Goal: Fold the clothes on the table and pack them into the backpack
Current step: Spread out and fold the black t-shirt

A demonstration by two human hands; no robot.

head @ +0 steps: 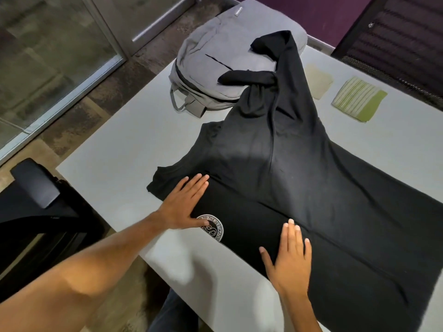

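Pressing flat on the cloth, both hands lie spread on a black T-shirt [299, 188] that covers the near right part of the grey table [124, 144] — the left hand [184, 204] with straight fingers on the near-left end of the shirt, just above a round white logo [212, 228], and the right hand [288, 259] with straight fingers further right along the near folded edge. Neither hand grips anything; they only press and smooth. The shirt looks partly folded: its near edge is doubled over along a straight crease, while the far part runs up in a loose twisted tail, with 1 sleeve [247, 77] draped onto the grey backpack [223, 61] at the far side of the table. The step in hand, as I judge it, is the folding of this shirt, at an early stage — packing has not begun, and whether the backpack is unzipped I cannot tell. To the right of the backpack, well apart from the hands, lie 2 folded pieces, a beige cloth [317, 81] and a green striped cloth [358, 99], which seem ready to pack. The next move likely calls for pulling the far tail and sleeve off the backpack and laying them flat, then folding the far side inward to match the near crease, keeping 1 hand down so the smooth jersey does not slide
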